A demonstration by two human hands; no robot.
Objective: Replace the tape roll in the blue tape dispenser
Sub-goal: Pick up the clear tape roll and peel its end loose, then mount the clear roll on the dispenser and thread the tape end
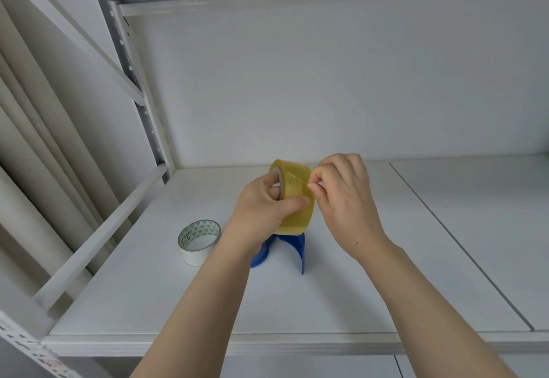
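Both hands [303,199] raised, pinching yellowish tape roll [295,196].

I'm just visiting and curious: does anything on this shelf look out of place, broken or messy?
Nothing stands out. The left hand holds the yellowish tape roll while the right hand pinches its loose end. The blue dispenser and a nearly spent white roll sit on the shelf.

I see the full tape roll [294,196] between my hands: left hand [261,208] on its left, right hand [344,199] on its right. Dispenser [289,248] sits on the shelf [386,273] directly below the roll. Spent roll [198,241] lies on the shelf left of my left wrist.
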